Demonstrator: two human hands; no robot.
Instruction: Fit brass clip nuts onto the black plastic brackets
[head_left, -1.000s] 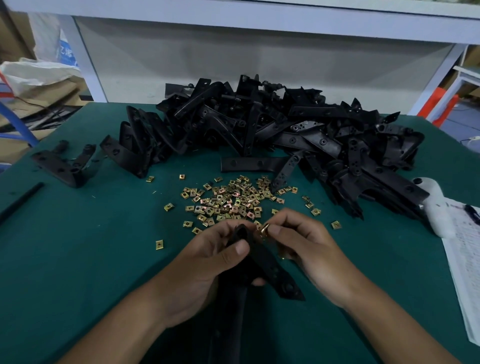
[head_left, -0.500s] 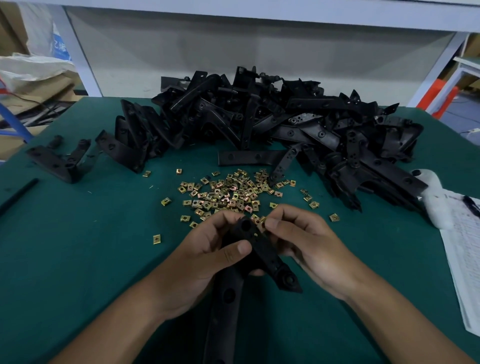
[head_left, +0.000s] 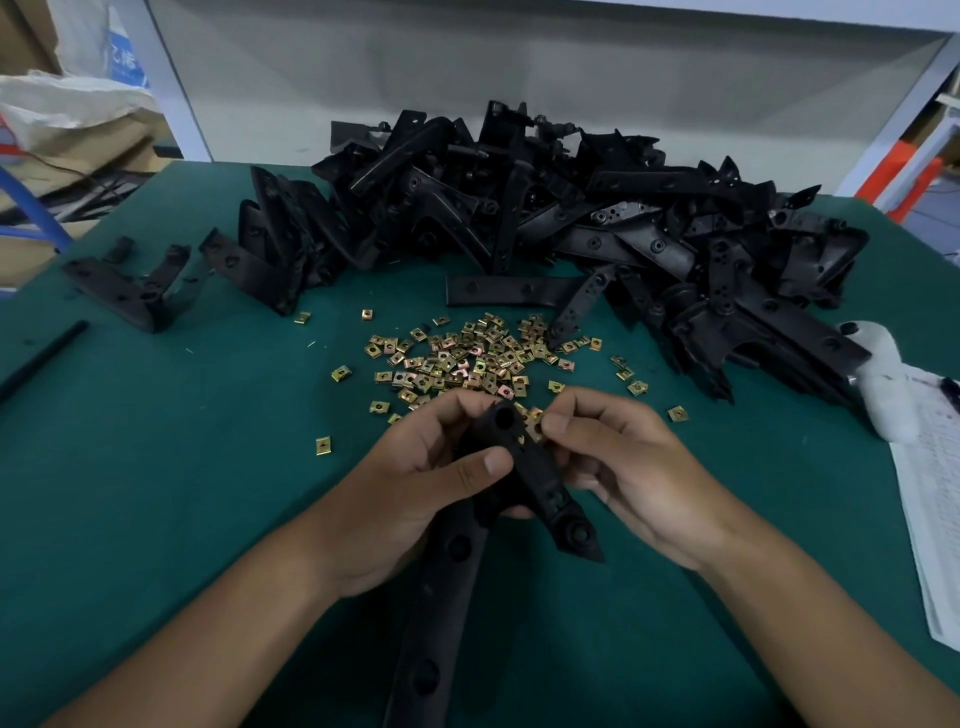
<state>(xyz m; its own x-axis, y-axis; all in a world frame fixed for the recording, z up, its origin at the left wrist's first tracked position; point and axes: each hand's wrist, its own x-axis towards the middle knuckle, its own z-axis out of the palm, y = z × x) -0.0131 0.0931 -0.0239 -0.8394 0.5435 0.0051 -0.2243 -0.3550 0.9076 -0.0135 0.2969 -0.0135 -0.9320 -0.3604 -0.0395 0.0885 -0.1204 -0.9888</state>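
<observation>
My left hand (head_left: 415, 483) grips a black plastic bracket (head_left: 524, 467) at its upper end, thumb across its face. One long arm of the bracket runs down toward me (head_left: 441, 597). My right hand (head_left: 618, 462) pinches a brass clip nut (head_left: 535, 423) against the bracket's right edge, near its round hole. A scatter of loose brass clip nuts (head_left: 467, 358) lies on the green mat just beyond my hands. Behind them rises a large pile of black brackets (head_left: 545, 223).
A separate bracket (head_left: 130, 283) lies at the far left, with a thin black rod (head_left: 41, 358) near the left edge. A white cloth (head_left: 888, 395) and a printed paper sheet (head_left: 935, 499) sit at the right. The green mat (head_left: 182, 493) covers the table.
The nut in my right hand has moved onto the bracket's right edge. My left hand turned the bracket slightly, showing its round hole. The camera moved closer.
</observation>
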